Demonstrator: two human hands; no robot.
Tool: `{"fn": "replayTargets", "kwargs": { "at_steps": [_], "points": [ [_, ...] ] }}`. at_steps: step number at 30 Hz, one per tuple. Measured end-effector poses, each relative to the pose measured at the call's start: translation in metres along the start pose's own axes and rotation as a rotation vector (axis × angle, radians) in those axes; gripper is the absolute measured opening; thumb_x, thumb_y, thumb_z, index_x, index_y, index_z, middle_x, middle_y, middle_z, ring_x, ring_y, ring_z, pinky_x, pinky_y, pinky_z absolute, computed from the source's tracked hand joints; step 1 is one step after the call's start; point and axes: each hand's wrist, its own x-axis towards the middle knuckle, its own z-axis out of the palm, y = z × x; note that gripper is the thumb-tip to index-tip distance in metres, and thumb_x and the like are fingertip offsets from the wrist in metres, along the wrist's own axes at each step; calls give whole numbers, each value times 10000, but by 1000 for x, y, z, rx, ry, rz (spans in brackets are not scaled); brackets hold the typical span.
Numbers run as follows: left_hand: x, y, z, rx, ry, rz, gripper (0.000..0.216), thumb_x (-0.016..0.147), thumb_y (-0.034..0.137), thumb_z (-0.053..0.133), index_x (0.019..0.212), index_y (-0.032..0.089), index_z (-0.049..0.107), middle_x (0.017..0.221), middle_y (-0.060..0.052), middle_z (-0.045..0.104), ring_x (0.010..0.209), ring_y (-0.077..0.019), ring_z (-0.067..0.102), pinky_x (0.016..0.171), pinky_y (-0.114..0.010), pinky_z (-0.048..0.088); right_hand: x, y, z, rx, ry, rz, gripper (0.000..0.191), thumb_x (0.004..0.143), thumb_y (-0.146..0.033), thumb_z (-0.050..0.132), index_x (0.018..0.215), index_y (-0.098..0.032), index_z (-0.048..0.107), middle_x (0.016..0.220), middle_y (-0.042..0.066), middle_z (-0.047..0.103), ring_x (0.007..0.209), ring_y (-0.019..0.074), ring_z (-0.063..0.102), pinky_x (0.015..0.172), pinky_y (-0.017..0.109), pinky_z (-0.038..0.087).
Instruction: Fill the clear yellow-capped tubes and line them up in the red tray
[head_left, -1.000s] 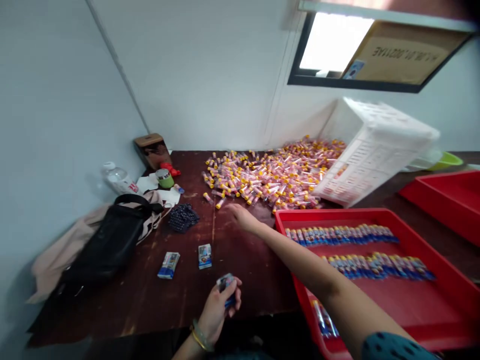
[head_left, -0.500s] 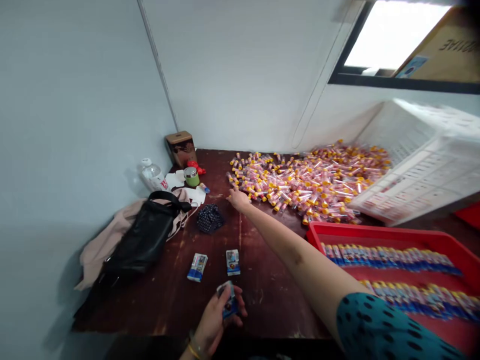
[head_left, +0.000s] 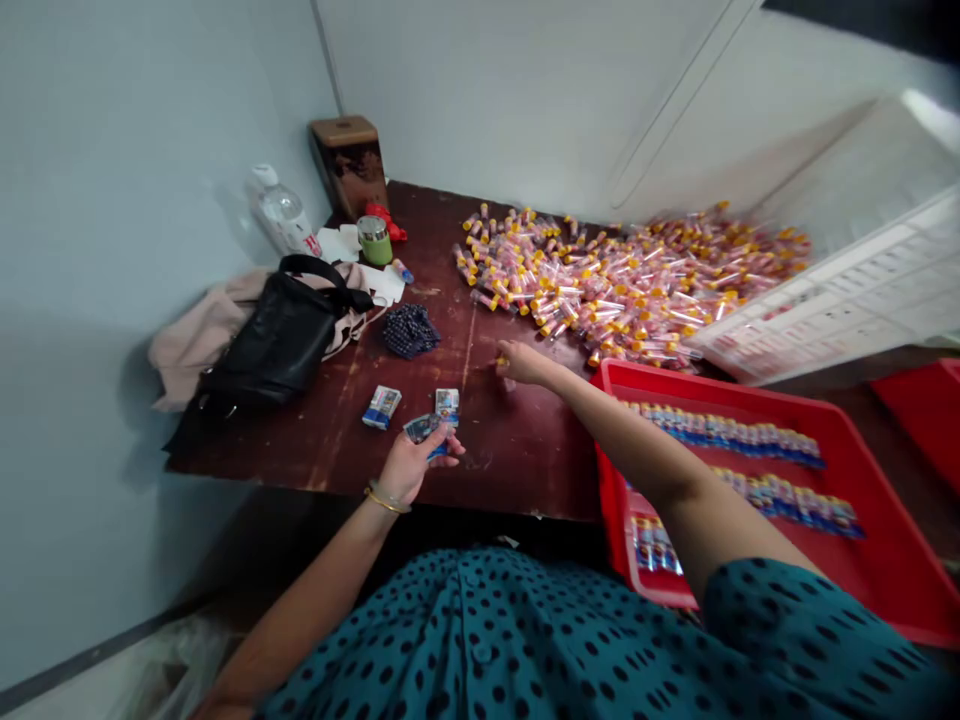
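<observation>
My left hand (head_left: 411,462) is closed on a slightly fanned stack of small printed cards (head_left: 421,428) near the table's front edge. Two more stacks lie flat just beyond it: one card stack (head_left: 382,408) to the left and another card stack (head_left: 447,404) partly behind the held cards. My right hand (head_left: 527,364) pinches a small yellow-capped tube, mostly hidden by the fingers and blurred, over the middle of the table. Farther back spreads a large heap of clear tubes with yellow caps and pink contents (head_left: 600,290).
On the right stands a red tray (head_left: 885,560) with rows of tubes in blue wrappers (head_left: 780,500). A white plastic crate (head_left: 840,310) tilts behind it. Along the left are a black bag (head_left: 270,340), a bottle (head_left: 285,215), a green-sided jar (head_left: 373,240) and dark dotted cloth (head_left: 410,331).
My right hand has drawn back from the heap's left edge toward me, with a tube in its fingers. The cards in my left hand now look fanned. The view has tilted down.
</observation>
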Motion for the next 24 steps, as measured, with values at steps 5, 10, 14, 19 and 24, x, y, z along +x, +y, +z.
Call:
{"fn": "replayTargets", "kwargs": {
  "at_steps": [5,10,14,19,24],
  "points": [
    [-8,-17,32,41,46,35,372,624,397,847,808,123,677,642,-18,682,578,-155,656,463,-225,495,-98,-14,7,409,13,-244,212,846,-129,490,964,-158,663,869,5,677,736,109,605,708,210,465],
    [-18,-33,69,82,-70,37,349,645,402,827,805,130,678,626,-10,664,544,-140,622,433,-219,475,-175,-32,16,674,270,-307,102,869,-203,561,915,-168,645,969,45,606,809,134,589,747,253,484],
    [-23,-35,87,152,-221,-10,351,680,406,802,843,124,673,705,-44,694,564,-152,633,464,-246,505,-204,-29,16,724,341,-270,75,891,-221,566,864,-177,620,981,44,561,751,114,568,693,238,487],
    [-22,-32,88,279,-309,-82,322,655,389,825,746,128,660,624,-17,648,532,-139,599,455,-237,476,-223,-12,15,758,352,-260,85,880,-185,554,889,-171,637,999,50,554,782,121,580,727,259,500],
    [-19,-37,86,265,-307,-71,287,556,295,882,638,134,659,642,6,615,552,-93,510,443,-195,389,-233,7,17,1054,457,-98,295,916,-272,524,1201,-228,587,1049,42,618,726,112,580,648,244,498]
  ]
}}
